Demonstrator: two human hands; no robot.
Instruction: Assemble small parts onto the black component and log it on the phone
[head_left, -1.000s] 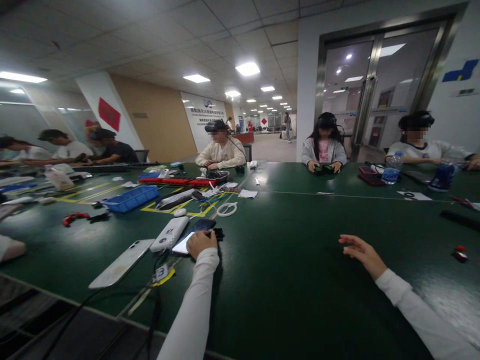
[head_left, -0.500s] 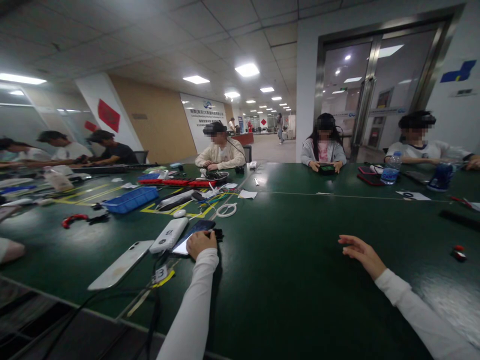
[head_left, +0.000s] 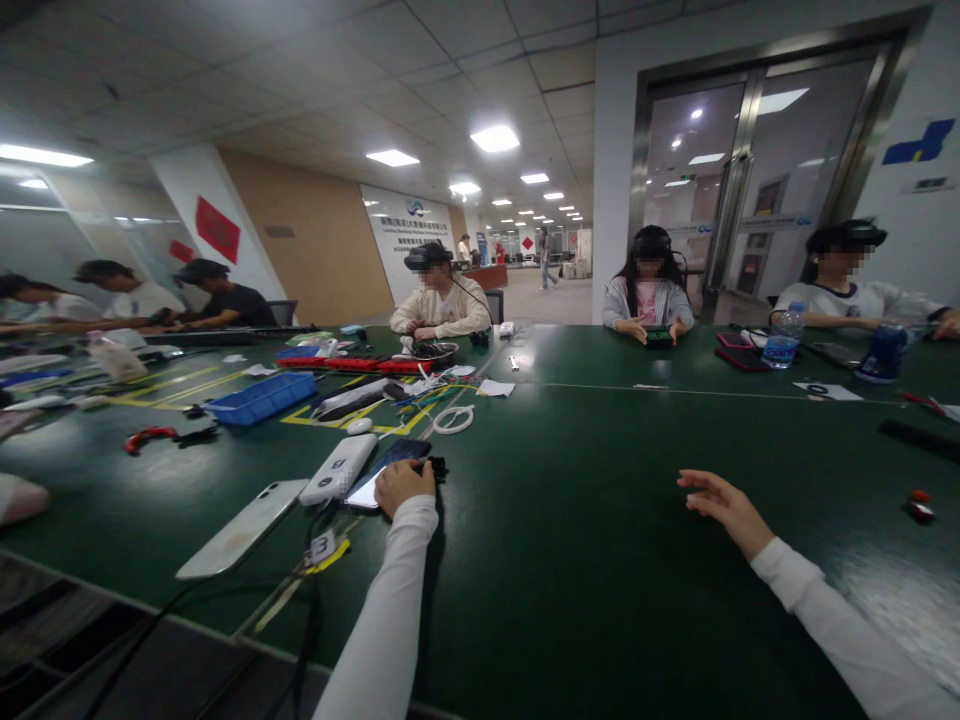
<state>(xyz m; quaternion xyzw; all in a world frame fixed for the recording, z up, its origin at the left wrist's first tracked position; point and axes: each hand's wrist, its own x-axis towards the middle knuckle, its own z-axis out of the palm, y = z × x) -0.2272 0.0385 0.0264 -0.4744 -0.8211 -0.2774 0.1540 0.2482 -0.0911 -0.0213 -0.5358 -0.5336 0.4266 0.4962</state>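
Note:
My left hand (head_left: pixel 405 488) rests at the green table with its fingers curled around a small black object (head_left: pixel 438 467); its kind cannot be made out. The hand partly covers a phone with a lit screen (head_left: pixel 366 490) and a dark flat item (head_left: pixel 409 449) behind it. A white power-bank-like block (head_left: pixel 339 468) and a white phone (head_left: pixel 244 530) lie to the left of that hand. My right hand (head_left: pixel 724 508) is apart from everything on the right side, fingers stretched and slightly spread, holding nothing.
Black cables (head_left: pixel 307 590) with a tag run to the front edge. A blue tray (head_left: pixel 262 398), a coiled white cable (head_left: pixel 453 420) and a red clamp-like item (head_left: pixel 150 438) lie farther left. A water bottle (head_left: pixel 784 338) stands back right. Several people sit around the green table (head_left: pixel 570 560).
Both of my hands stay in place. Across the table, a person's hands have moved apart from a dark box, and the person at far right has turned the head.

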